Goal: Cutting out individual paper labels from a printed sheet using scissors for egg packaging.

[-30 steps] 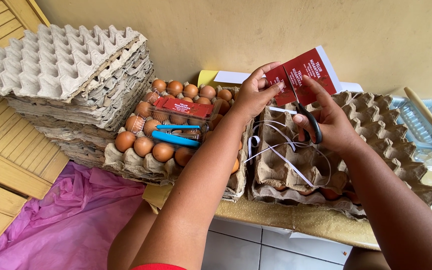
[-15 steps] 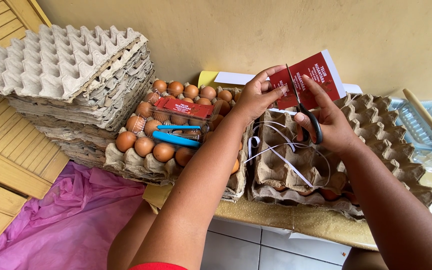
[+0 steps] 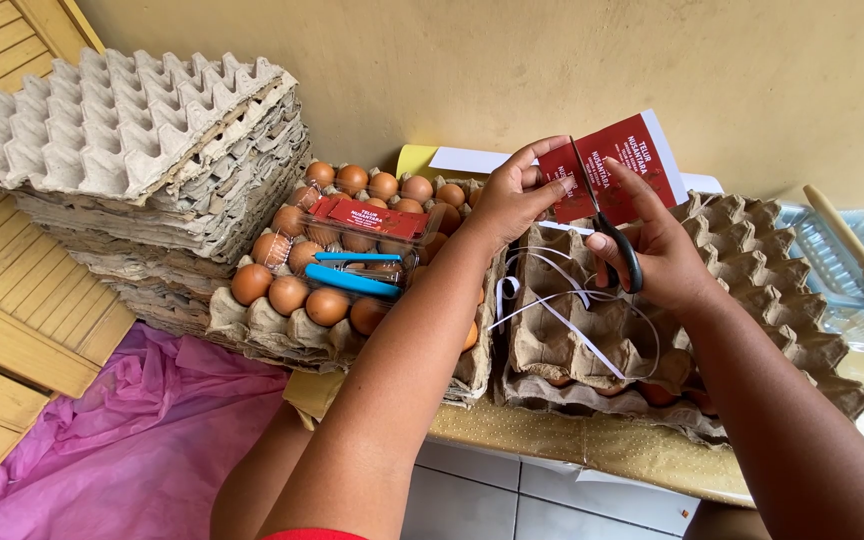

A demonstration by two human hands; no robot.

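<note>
That leaning stack of empty grey trays [image 3: 142, 150] sits right beside the tray of brown eggs [image 3: 352, 260], so a bumped table [image 3: 592, 445] could tip it onto them. Smaller worry: the left hand [image 3: 512, 200] pinches the red label sheet [image 3: 612, 165] in mid-air over the empty tray [image 3: 592, 330], and its fingertips [image 3: 552, 188] sit close to the scissors [image 3: 607, 225] the right hand [image 3: 667, 260] has its grip closed around, so a slip could nick a finger or cut crooked.

Soft even daylight, sharp centre, slight blur at right edge.

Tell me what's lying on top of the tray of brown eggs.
On the eggs sits a clear egg box with a red label and a blue-handled tool. The left forearm hides the tray's right part.
</note>
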